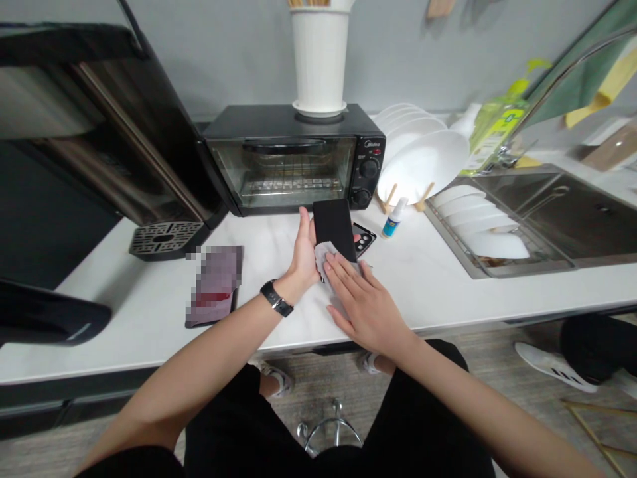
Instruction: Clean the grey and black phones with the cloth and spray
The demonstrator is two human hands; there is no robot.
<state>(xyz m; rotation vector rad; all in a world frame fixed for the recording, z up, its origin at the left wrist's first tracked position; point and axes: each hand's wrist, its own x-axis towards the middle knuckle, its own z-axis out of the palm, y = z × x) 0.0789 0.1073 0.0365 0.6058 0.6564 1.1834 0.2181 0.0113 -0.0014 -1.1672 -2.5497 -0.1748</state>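
A black smartphone (334,224) lies tilted in my left hand (301,255), its dark face toward me. The left thumb runs along the near-left edge, and fingertips show at the far right edge. Over the lower part of the phone, my right hand (362,302) presses a small grey cloth (322,251) with its fingers laid flat. Behind the phone, a black phone case (365,240) with round cutouts rests on the counter. A little spray bottle (393,219) with a blue label stands to its right.
Another phone (213,287), its screen blurred out, lies at left on the white counter (269,265). A toaster oven (293,166) stands behind my hands, a large black machine (169,240) to the left. Plates (428,159) and a sink (547,262) are at right.
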